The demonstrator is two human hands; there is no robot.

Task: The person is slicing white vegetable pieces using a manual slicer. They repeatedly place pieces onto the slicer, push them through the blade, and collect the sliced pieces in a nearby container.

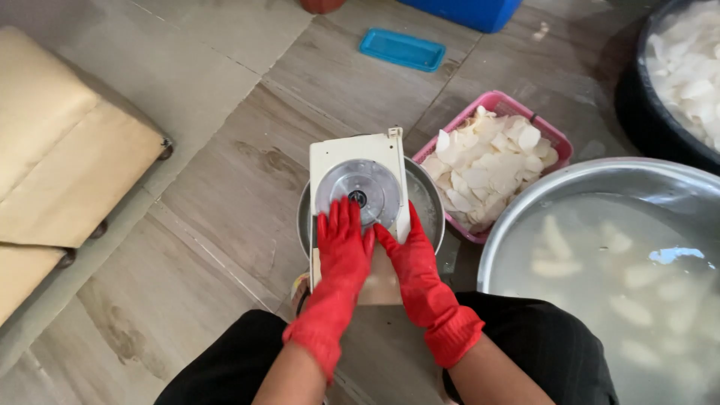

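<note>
A white slicer board (pixel 337 156) with a round metal blade disc (pixel 357 190) lies across a small metal bowl (pixel 429 202) on the floor. Both hands wear red rubber gloves. My left hand (pixel 342 244) lies flat on the board, fingers together, just below the disc's lower left edge. Beside it, my right hand (pixel 408 251) presses down on the board's lower right, fingers close to the disc. What lies under the palms is hidden.
A pink basket (pixel 553 133) of white slices sits right of the slicer. A large metal basin (pixel 600 177) of water with white pieces is at the right, a black tub (pixel 636 105) of slices behind it. A blue lid (pixel 401 49) lies farther off; a tan cushion (pixel 67 150) at left.
</note>
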